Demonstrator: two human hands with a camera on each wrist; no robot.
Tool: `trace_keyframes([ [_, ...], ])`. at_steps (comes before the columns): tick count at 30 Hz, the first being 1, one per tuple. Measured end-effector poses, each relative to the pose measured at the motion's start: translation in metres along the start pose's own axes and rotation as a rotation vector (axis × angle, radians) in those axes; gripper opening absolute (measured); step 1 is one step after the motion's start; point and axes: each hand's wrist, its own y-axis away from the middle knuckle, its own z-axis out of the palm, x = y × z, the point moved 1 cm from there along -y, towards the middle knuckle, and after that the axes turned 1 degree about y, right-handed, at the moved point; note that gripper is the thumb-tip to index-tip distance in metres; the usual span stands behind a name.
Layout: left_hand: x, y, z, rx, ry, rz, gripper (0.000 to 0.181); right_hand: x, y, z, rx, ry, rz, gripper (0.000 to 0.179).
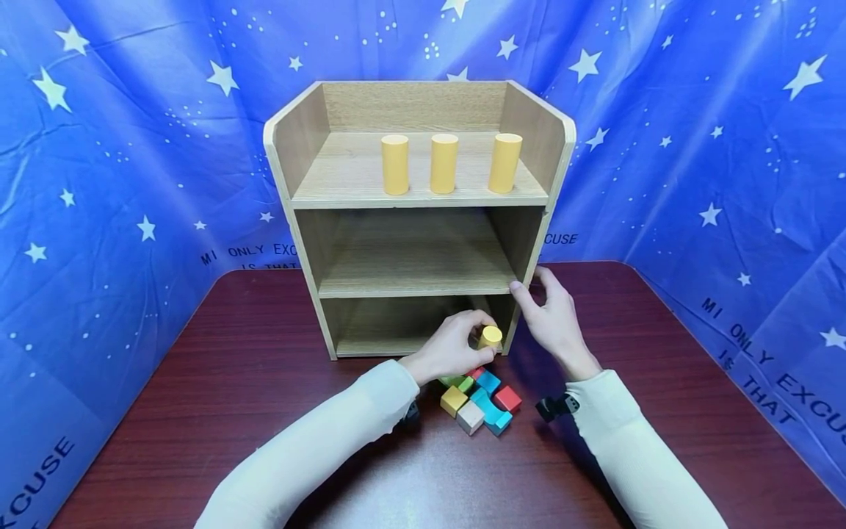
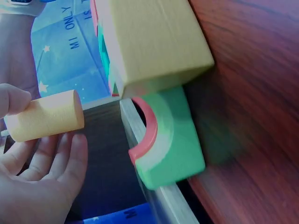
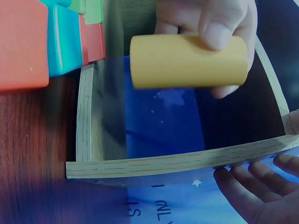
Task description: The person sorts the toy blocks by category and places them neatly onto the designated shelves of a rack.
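Note:
My left hand [image 1: 452,344] pinches a yellow cylinder block [image 1: 490,336] between thumb and fingers, in front of the lowest compartment of a wooden shelf unit [image 1: 419,289]. In the left wrist view the cylinder [image 2: 51,114] lies sideways across the picture, its far end free. My right hand [image 1: 555,316] grips the shelf's right side panel, the thumb on its front edge and the other fingers along the outside. On the top board stand three upright yellow cylinders: a left one [image 1: 395,165], a middle one [image 1: 443,164] and a right one [image 1: 505,163].
Several coloured blocks lie close together on the dark red table [image 1: 251,411] before the shelf, among them a yellow cube [image 1: 454,401], a white cube [image 1: 471,417], a red block [image 1: 507,399] and a blue arch [image 1: 490,411]. A blue star-patterned cloth [image 1: 132,169] hangs behind.

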Motion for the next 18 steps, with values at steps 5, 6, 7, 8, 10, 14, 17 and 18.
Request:
trace_keyframes([
  [5, 0.0, 0.004, -0.008, 0.029, 0.026, 0.022, 0.025, 0.0, 0.0, 0.001, -0.002, -0.006, -0.003, 0.044],
  [6, 0.0, 0.005, -0.01, 0.031, 0.033, 0.024, 0.025, 0.0, 0.0, 0.001, -0.002, -0.006, -0.006, 0.044],
  [7, 0.0, 0.006, -0.011, 0.034, 0.037, 0.025, 0.025, 0.0, 0.0, 0.001, -0.003, -0.007, -0.007, 0.045],
  [8, 0.001, 0.007, -0.013, 0.036, 0.044, 0.026, 0.025, 0.001, 0.0, 0.001, -0.004, -0.007, -0.009, 0.045],
  [10, 0.002, 0.009, -0.015, 0.04, 0.053, 0.029, 0.024, 0.001, 0.0, 0.001, -0.005, -0.009, -0.01, 0.045],
  [14, 0.006, 0.014, -0.021, 0.056, 0.072, 0.043, 0.023, 0.001, 0.0, 0.001, -0.005, -0.009, -0.01, 0.045],
  [17, 0.009, 0.017, -0.025, 0.07, 0.082, 0.058, 0.023, 0.001, 0.0, 0.001, -0.003, -0.011, -0.013, 0.045],
  [18, 0.01, 0.018, -0.027, 0.073, 0.086, 0.062, 0.023, 0.001, 0.0, 0.001, -0.002, -0.011, -0.015, 0.045],
])
